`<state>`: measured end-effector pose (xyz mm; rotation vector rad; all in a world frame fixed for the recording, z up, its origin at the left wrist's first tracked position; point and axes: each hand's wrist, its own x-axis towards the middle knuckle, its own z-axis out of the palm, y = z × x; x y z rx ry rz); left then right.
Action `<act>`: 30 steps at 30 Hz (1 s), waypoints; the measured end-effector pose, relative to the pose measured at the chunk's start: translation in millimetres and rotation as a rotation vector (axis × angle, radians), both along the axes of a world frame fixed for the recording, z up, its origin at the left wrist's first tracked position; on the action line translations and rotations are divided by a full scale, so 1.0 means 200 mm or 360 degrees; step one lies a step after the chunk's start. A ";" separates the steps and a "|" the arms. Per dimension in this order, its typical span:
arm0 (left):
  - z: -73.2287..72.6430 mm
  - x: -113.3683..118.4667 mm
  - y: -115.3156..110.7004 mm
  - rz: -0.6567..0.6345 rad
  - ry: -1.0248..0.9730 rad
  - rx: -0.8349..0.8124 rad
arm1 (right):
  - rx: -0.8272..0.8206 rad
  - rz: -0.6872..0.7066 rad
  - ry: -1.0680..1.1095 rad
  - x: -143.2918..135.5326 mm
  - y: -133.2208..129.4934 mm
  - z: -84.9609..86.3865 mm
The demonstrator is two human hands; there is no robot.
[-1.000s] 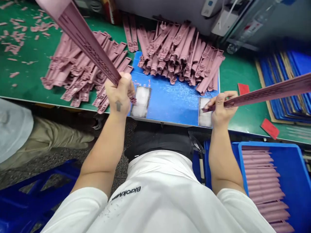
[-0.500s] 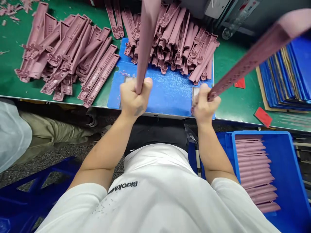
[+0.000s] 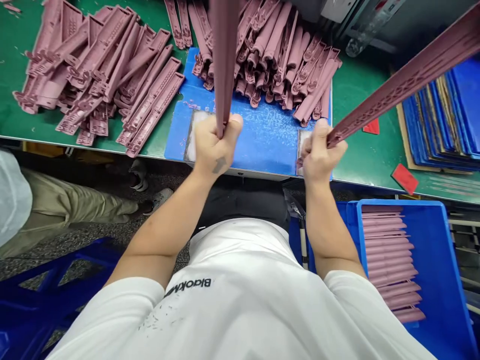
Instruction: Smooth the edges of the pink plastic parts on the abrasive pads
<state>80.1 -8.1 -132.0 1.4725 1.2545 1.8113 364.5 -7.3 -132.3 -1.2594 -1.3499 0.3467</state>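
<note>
My left hand [image 3: 215, 145] is closed round the lower end of a long pink plastic strip [image 3: 224, 60], which stands up steeply before me. Another long pink plastic strip [image 3: 401, 82], with holes and ribs along its face, slants up to the right out of my closed right hand [image 3: 321, 150]. Both fists are above the front part of a blue board [image 3: 262, 135]. Behind them on the board lies a heap of similar pink strips [image 3: 277, 45]. The far tops of both held strips run out of view.
More pink strips [image 3: 101, 65] are piled on the green table [image 3: 150, 142] at the left. Blue boards [image 3: 442, 125] are stacked at the right, near a red card [image 3: 405, 179]. A blue bin [image 3: 438, 240] below holds a row of pink pieces. A person's leg [image 3: 75, 197] is at the left.
The right strip has swung lower and turned, showing more of its ribbed face. The left strip has turned slightly and stands more upright. Both hands keep their hold; the whole view has shifted slightly.
</note>
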 end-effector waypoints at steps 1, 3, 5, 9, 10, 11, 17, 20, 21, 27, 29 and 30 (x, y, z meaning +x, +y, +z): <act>-0.01 -0.03 0.01 0.0050 -0.0070 0.0037 | 0.0053 -0.0044 0.0104 0.03 0.01 -0.01; -0.02 -0.10 0.06 0.0177 -0.0264 0.0153 | 0.0112 -0.0156 0.0289 0.12 0.04 -0.02; -0.02 -0.15 0.10 0.0276 -0.0431 0.0253 | 0.0119 -0.0259 0.0412 0.19 0.08 -0.03; 0.03 -0.16 0.13 0.0193 -0.0576 0.0333 | 0.0165 -0.0280 0.0485 0.20 0.10 -0.02; 0.04 -0.15 0.12 0.0166 -0.0597 0.0314 | 0.0163 -0.0263 0.0501 0.18 0.09 -0.01; 0.05 -0.15 0.11 0.0153 -0.0597 0.0298 | 0.0165 -0.0248 0.0523 0.16 0.08 0.00; 0.03 -0.17 0.13 0.0108 -0.0491 0.0219 | 0.0231 -0.0263 0.0619 0.12 0.05 0.02; 0.01 -0.19 0.15 0.0169 -0.0589 0.0393 | 0.0385 -0.0296 0.0552 0.13 0.07 0.01; 0.01 -0.19 0.16 0.0192 -0.0610 0.0403 | 0.0388 -0.0271 0.0518 0.14 0.07 0.00; 0.01 -0.19 0.13 0.0209 -0.0386 0.0405 | 0.0226 -0.0450 0.0369 0.14 0.04 -0.01; 0.01 -0.20 0.12 0.0093 -0.0282 0.0341 | 0.0163 -0.0439 0.0307 0.14 0.04 -0.01; 0.00 -0.21 0.12 0.0073 -0.0222 0.0284 | 0.0140 -0.0430 0.0282 0.14 0.04 -0.01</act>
